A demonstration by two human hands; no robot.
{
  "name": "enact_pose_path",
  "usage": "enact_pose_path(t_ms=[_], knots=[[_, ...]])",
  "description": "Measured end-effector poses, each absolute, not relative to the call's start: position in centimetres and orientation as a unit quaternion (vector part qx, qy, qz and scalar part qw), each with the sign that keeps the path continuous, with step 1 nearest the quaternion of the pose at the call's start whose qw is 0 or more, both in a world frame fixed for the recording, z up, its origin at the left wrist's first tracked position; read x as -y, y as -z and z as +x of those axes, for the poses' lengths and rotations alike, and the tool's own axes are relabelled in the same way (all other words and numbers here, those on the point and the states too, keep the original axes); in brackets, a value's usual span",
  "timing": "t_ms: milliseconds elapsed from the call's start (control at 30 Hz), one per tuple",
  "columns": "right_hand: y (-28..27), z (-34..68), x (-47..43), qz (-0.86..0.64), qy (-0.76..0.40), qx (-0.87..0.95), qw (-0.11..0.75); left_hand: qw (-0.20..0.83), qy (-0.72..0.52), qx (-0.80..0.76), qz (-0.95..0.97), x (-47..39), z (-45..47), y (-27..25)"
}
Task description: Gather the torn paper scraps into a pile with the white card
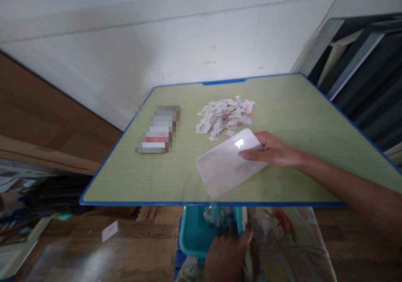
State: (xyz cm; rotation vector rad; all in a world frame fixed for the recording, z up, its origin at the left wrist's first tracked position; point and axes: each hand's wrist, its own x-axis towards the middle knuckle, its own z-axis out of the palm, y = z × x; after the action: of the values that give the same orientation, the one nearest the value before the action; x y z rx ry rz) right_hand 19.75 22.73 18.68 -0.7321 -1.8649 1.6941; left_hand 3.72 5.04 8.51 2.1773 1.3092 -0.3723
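Observation:
My right hand [270, 149] is closed on the right end of a glossy white rectangular tray [224, 162], thumb on top. The tray is tilted above the front of the green table [301, 118]. Just behind it lies a heap of torn paper pieces [224, 116], pale with some pink. Below the table's front edge, my left hand [228, 252] is at the near right side of a teal plastic container [192, 236]. Its fingers are dim and partly hidden. A clear bag [220, 216] with unclear contents sits inside the container.
A pixelated flat object [158, 129] lies on the table's left side. Patterned cloth [292, 248] with more paper scraps is below at right. A white card [109, 231] lies on the wooden floor. A white wall [201, 43] stands behind the table.

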Motion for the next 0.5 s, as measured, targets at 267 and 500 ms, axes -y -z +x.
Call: enact_pose_path(t_ms=[267, 500], knots=[[-18.5, 19.8, -22.8, -0.255, -0.628, 0.693, 0.245, 0.289, 0.137, -0.474, 0.820, -5.1, 3.6, -8.6], [-18.4, 20.1, -23.3, -0.272, -0.604, 0.697, 0.274, 0.310, 0.110, -0.447, 0.832, -5.1, 2.9, -7.3]])
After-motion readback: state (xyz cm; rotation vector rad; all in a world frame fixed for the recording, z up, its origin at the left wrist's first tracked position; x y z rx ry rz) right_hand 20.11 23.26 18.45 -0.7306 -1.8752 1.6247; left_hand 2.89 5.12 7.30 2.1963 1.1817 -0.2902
